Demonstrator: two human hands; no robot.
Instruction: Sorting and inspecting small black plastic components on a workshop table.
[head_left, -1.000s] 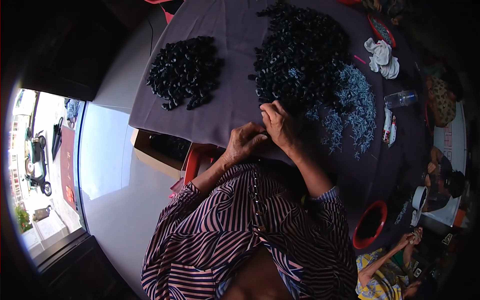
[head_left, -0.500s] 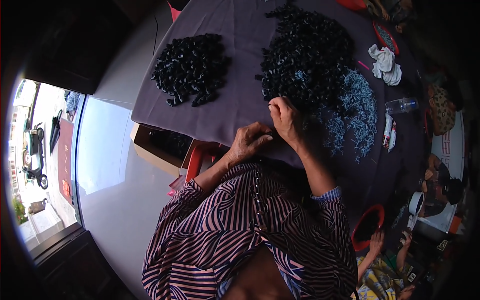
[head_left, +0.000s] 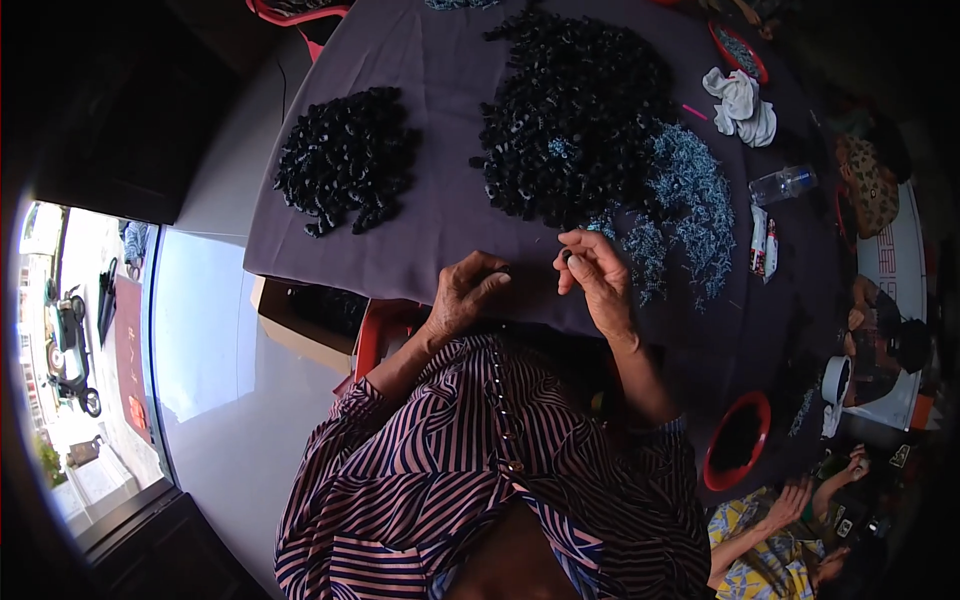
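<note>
Head view: one person sits at a table (head_left: 420,240) covered with a dark purple cloth; both forearms enter from the lower edge in striped sleeves.
Left hand (head_left: 462,295): rests on the cloth at the near table edge, fingers curled inward with the thumb against them. Whether anything lies inside the curl cannot be told.
Right hand (head_left: 597,275): raised just above the cloth, thumb and forefinger pinched on a small black part (head_left: 566,256); remaining fingers loosely bent.
Small black part, location: at the right fingertips, between the two hands, just in front of the near edge of the large pile.
Hand spacing: the hands are near each other but apart, not touching.
Large pile (head_left: 575,110): black parts of the same kind, heaped at the table centre, directly beyond the right hand.
Small pile (head_left: 345,160): black parts, set well apart to the left of the large pile, beyond the left hand.
Blue-grey pieces (head_left: 690,195): a spread of fine light pieces touching the right side of the large pile and reaching down beside the right hand.
White cloth (head_left: 742,105): crumpled, at the far right of the table.
Plastic bottle (head_left: 782,184): clear, lying on its side right of the blue-grey pieces.
Red bowl (head_left: 738,440): low at the right, beside the person's right elbow.
Second person (head_left: 790,520): at lower right, in a yellow patterned garment, with a hand raised.
</note>
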